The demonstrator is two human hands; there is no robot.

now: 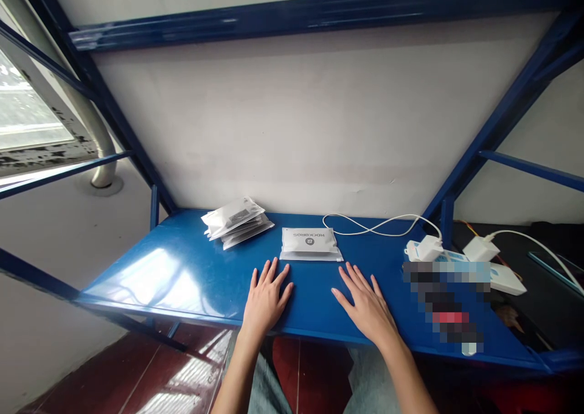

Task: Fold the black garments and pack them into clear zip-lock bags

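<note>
My left hand (265, 297) lies flat on the blue metal surface (196, 280), fingers spread, holding nothing. To its right, my right hand (365, 301) rests palm down in the same way, also with nothing in it. Just beyond my fingertips, between the two hands, is a white ROCKBROS packet (310, 244) with a frosted edge and a round logo; its lettering faces upside down. Neither hand touches it. Farther back on the left sits a loose stack of similar white packets (238, 219), several deep and slightly fanned.
A white cable (374, 229) loops behind the packet to a charger plug (425, 248) on a white power strip (506, 279) at right. A second charger (480, 249) sits beside it. A pixelated patch hides something nearby. Blue frame bars (319, 15) cross above and at both sides.
</note>
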